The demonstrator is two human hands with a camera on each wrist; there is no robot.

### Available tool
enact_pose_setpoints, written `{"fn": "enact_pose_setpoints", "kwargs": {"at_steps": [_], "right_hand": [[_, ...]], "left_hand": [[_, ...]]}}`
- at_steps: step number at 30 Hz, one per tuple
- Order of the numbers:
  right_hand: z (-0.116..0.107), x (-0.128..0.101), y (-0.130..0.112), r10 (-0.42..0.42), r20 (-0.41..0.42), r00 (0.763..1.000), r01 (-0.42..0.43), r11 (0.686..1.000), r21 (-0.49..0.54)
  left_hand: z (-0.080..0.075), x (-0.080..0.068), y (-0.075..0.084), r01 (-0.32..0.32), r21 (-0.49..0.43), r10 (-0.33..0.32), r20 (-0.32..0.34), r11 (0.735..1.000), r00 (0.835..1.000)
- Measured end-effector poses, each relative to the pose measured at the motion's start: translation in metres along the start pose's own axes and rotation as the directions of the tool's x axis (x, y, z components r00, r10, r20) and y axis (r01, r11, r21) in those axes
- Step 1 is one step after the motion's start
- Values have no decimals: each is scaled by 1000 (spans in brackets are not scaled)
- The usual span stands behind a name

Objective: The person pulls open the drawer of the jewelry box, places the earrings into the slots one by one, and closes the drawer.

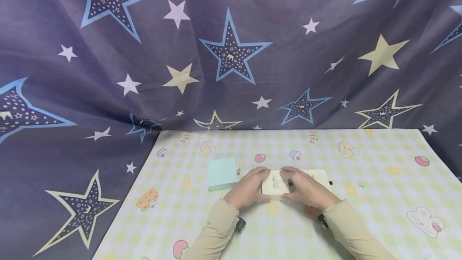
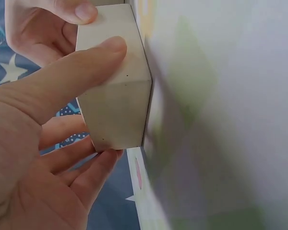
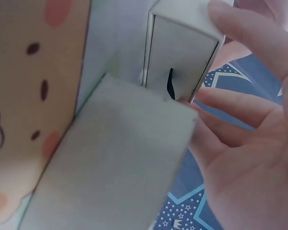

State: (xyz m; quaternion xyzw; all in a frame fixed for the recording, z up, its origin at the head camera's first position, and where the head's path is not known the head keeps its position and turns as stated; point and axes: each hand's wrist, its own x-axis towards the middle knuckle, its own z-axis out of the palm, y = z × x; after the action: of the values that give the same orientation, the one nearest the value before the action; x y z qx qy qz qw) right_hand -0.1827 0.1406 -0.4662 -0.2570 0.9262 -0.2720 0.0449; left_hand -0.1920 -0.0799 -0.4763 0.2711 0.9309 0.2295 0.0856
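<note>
**Cream box gripped by both hands on the checked table**

Cream box (image 1: 275,183) lies on the table (image 1: 379,179), near the middle of the cloth's near half, with a line of fine script on its top face. Its walls look like smooth, matt cardboard with crisp square edges. The left hand (image 1: 249,187) grasps its left end: in the left wrist view the thumb (image 2: 81,72) presses one face while the fingers (image 2: 81,158) curl under the opposite side. The right hand (image 1: 306,187) clasps the right part, fingers curled over the top. In the right wrist view one end shows a recessed panel with a small black tab (image 3: 170,82), and a second flat cream panel lies in front of it, blurred; what the box holds cannot be seen.

Just left of the left hand sits a pale mint pad (image 1: 222,173), square and flat, apart from the box. The table wears a soft yellow-green checked cloth printed with bears, cupcakes and strawberries. Behind it hangs a purple star-patterned curtain (image 1: 231,51), draped in loose folds. Both sleeves are beige.
</note>
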Motion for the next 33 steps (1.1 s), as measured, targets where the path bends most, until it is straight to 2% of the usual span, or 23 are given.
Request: {"fn": "enact_pose_setpoints", "kwargs": {"at_steps": [13,18,21,24,27,33], "right_hand": [[1,-2,0,-28,-27,999,28,1000,10],[2,3,-10,-58,-63,996,61,997,55],[5,12,-21,-80,-73,994,85,995,59],[9,21,-31,-100,-85,991,105,992,65],[14,30,-40,-112,-93,989,119,990,73],[23,45,-56,-121,-90,989,128,989,78]], "left_hand": [[-2,-2,-1,-7,-5,6,-28,1000,1000],[-7,-5,-5,-39,28,40,-65,999,997],[-14,-11,-11,-41,60,46,-78,997,996],[-22,-20,-20,-16,62,22,-87,998,996],[-31,-29,-31,19,31,-16,-100,999,995],[-41,-45,-53,64,-7,-64,-168,998,984]]}}
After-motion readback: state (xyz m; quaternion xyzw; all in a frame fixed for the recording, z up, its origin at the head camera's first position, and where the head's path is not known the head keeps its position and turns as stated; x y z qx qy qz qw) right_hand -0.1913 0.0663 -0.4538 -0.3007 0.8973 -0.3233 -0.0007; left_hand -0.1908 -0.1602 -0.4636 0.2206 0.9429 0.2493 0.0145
